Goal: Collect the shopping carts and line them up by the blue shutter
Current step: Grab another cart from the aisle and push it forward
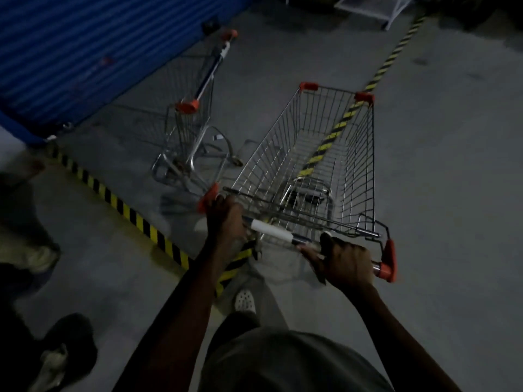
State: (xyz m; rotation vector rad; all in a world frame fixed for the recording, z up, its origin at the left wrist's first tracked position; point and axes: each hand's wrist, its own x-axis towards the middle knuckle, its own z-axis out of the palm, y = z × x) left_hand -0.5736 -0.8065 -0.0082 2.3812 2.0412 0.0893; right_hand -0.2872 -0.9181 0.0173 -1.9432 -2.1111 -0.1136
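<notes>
A wire shopping cart (365, 154) with orange corner caps stands right in front of me, its empty basket pointing away. My left hand (226, 219) grips the left end of its handle bar (271, 230). At the right end, my right hand (345, 261) holds the same bar. A second cart (192, 108) is parked to the left, its basket toward the blue shutter (85, 52), which fills the upper left.
Yellow-black hazard tape (127, 210) runs diagonally across the grey concrete floor, and another strip (396, 49) leads away ahead. A white metal frame (379, 9) stands at the far top. Another person's legs and shoes (34, 250) are at the left edge.
</notes>
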